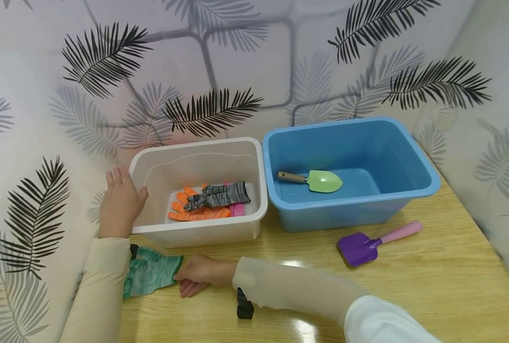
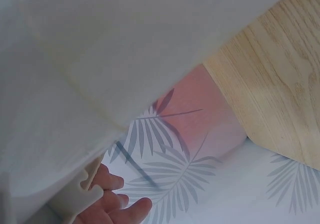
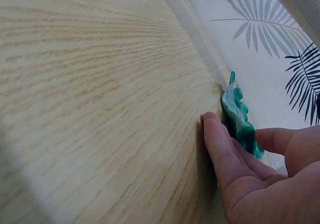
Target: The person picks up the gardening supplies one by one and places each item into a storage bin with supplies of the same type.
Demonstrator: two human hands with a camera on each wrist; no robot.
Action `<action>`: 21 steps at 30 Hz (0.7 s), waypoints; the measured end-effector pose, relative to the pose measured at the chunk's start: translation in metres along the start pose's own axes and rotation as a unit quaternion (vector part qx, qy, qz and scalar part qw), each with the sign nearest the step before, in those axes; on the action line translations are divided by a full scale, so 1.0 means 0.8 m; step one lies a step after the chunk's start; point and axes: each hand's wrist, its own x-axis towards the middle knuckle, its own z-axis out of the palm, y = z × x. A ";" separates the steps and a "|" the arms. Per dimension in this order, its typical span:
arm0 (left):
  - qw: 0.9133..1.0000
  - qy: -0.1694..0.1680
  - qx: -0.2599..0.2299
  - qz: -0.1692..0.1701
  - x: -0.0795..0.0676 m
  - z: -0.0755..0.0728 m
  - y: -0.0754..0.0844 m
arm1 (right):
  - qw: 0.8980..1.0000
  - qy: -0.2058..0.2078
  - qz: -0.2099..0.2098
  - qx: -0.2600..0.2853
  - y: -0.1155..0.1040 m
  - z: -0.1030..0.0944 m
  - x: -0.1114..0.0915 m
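My right hand (image 1: 198, 275) is at the cuff of a green knitted glove (image 1: 153, 271) lying on the table before the white bin. In the right wrist view, thumb and fingers (image 3: 220, 149) pinch the end of that glove (image 3: 236, 114). My left hand (image 1: 121, 202) rests at the left rim of the white bin (image 1: 203, 234), its fingers extended along the outside and its thumb over the inner side. The left wrist view shows the bin's wall (image 2: 100, 49) close up, with fingertips (image 2: 135, 210) below it.
Inside the white bin are an orange glove (image 1: 198, 214), a grey-black glove (image 1: 220, 195) and something pink (image 1: 237, 209). A blue bin (image 1: 336, 214) adjoins it, holding a green trowel (image 1: 324, 181). On the wooden table (image 1: 452, 267) lies a purple shovel (image 1: 358, 248) with a pink handle.
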 end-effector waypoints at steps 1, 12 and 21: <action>1.000 0.001 0.001 0.001 0.000 0.000 0.000 | 1.000 0.003 0.002 0.002 -0.001 0.002 0.001; 1.000 -0.017 0.005 -0.009 0.001 -0.002 0.002 | 0.997 0.075 0.022 -0.023 -0.013 0.020 0.009; 1.000 -0.011 0.006 -0.001 -0.001 -0.002 -0.003 | 0.992 0.120 -0.007 0.032 -0.013 0.025 0.012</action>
